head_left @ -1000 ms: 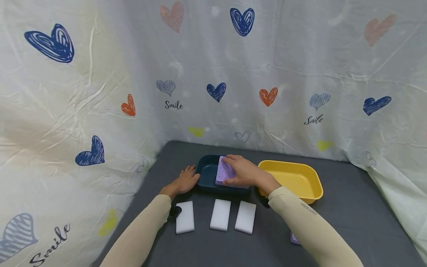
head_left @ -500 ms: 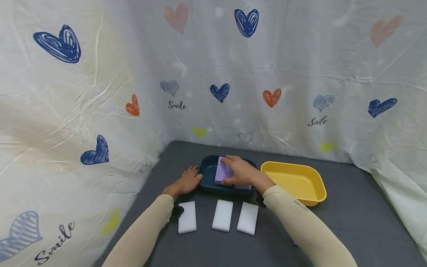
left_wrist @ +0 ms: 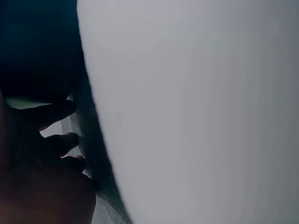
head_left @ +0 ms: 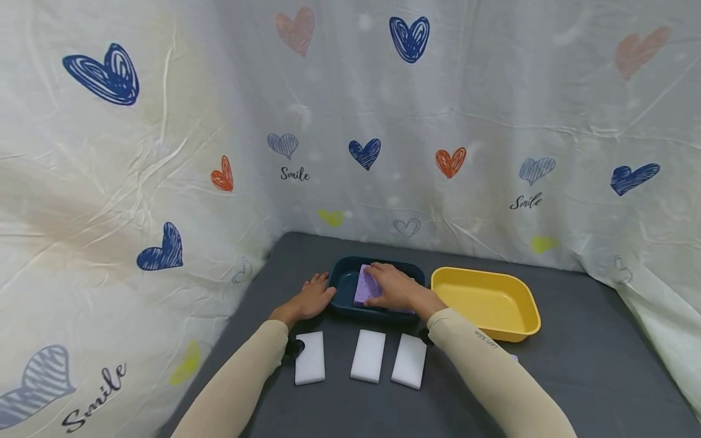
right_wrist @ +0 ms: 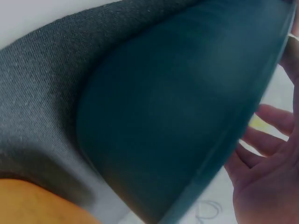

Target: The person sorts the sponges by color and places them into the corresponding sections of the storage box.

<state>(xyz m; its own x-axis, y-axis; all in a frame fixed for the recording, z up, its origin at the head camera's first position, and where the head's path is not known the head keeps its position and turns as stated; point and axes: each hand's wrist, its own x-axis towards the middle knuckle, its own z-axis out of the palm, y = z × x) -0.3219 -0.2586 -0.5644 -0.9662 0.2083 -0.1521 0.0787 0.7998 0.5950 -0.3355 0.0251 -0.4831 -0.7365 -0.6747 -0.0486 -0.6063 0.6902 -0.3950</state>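
Note:
A dark teal basin [head_left: 342,285] stands at the back of the table. Inside its near half my right hand [head_left: 395,286] grips a speckled purple sponge [head_left: 361,293] between thumb and fingers. Beneath that hand, the edge of another purple sponge [head_left: 404,311] shows in the basin. My left hand [head_left: 313,297] lies against the basin's left side, fingers extended and spread. The left wrist view has this hand [left_wrist: 42,161] dark beside the basin wall [left_wrist: 37,42]. In the right wrist view the basin's outer wall [right_wrist: 163,107] hides the sponge and most fingertips.
A yellow basin [head_left: 530,304] sits just right of the teal one. Three white sponge blocks [head_left: 310,359] lie in a row in front, one close to my left wrist. A bit of purple [head_left: 513,358] peeks out behind my right forearm. A heart-patterned curtain [head_left: 405,182] hangs behind the table.
My right hand has lowered the purple sponge a little deeper into the teal basin. The left hand stays at the basin's side. The head view has shifted slightly.

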